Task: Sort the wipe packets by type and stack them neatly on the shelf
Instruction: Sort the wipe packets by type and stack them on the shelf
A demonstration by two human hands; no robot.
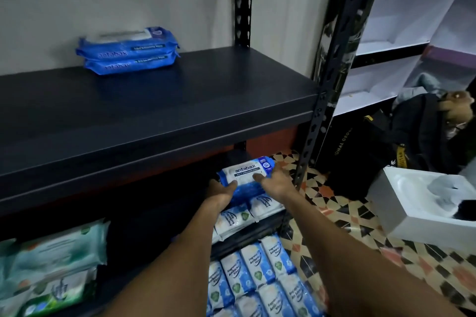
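While stretched well forward, left hand (222, 194) and right hand (277, 183) grip packet (247, 172) (thumbs atop), seemingly raised.

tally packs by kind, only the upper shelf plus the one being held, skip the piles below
stacked antabax packets, blue, on the upper shelf: 2
held antabax packet, blue with a white label: 1
other kinds in those two spots: 0
total: 3
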